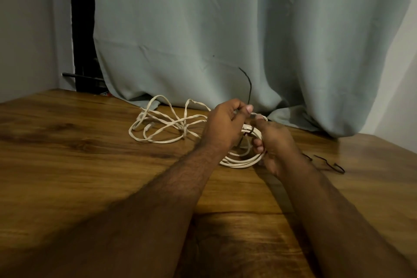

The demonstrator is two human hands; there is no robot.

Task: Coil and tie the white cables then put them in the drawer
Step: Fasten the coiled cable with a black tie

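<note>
Here, both hands meet over the wooden worktop (90,146) around a coiled white cable (239,162). The left hand (223,124) has its grip clenched near the top of the coil, thumb and fingers pinching a thin dark tie (249,130) wrapped round the strands. The right hand (275,142) grasps the coil's right side, fingers curled round it. A second white cable (162,126) lies loose and tangled on the worktop just left of the hands. More dark ties (329,163) lie right of the right wrist. A grey curtain (225,29) hangs behind.
</note>
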